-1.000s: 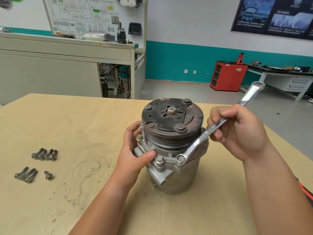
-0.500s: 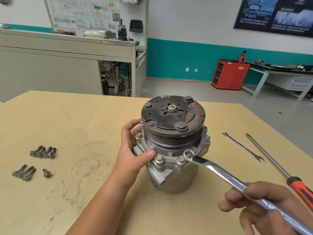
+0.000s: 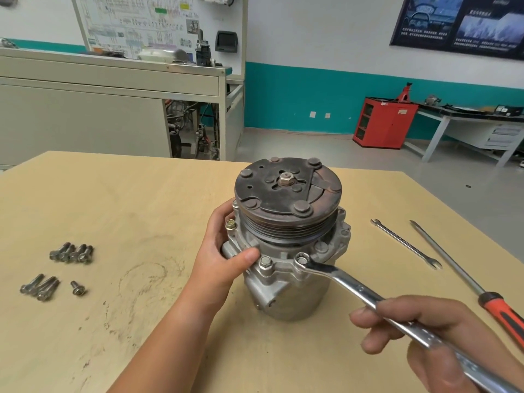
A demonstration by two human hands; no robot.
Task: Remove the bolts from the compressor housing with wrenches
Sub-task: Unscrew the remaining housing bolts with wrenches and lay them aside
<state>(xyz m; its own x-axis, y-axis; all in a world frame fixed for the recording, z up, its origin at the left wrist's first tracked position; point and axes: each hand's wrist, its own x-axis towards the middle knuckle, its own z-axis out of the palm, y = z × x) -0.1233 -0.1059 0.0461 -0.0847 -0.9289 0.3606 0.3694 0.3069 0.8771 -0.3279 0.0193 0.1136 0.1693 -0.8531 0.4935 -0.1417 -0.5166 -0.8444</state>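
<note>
Toward the counter's (image 3: 141, 194) right edge, the left hand (image 3: 224, 251) clasps the compressor housing (image 3: 292, 296) and the right hand (image 3: 442, 336) grips the wrench (image 3: 354, 285) ringed on a bolt (image 3: 302, 260), which probably needs a loosening pull next.

Auto workshop: wiring-diagram board (image 3: 136, 21), red tool cabinet (image 3: 382, 123)

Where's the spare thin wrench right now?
In the head view, the spare thin wrench lies flat on the table, right of the compressor, between it and the red-handled screwdriver.
</note>
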